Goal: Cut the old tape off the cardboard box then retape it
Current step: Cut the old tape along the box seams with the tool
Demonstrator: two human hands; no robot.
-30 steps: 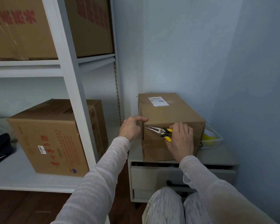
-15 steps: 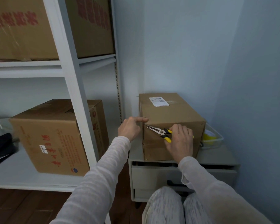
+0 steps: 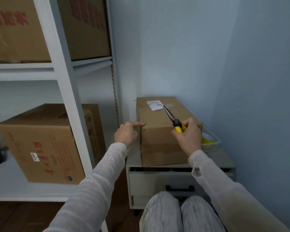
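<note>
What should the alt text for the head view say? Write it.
A right hand holds yellow-handled pliers over a cardboard box, their tip by the label on top, while the left hand touches the box's upper left edge. The box sits on a cabinet beside a shelf.

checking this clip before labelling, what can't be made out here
Head view only.
Print on the label of the cardboard box: too small and blurred.
Whether the pliers tip touches the box top: too small to tell.
Yellow roll in the clear tub: partly hidden behind the box.

Right hand (image 3: 188, 138) and pliers (image 3: 172, 117) up from box (image 3: 157, 133) front to label (image 3: 155, 104).
</note>
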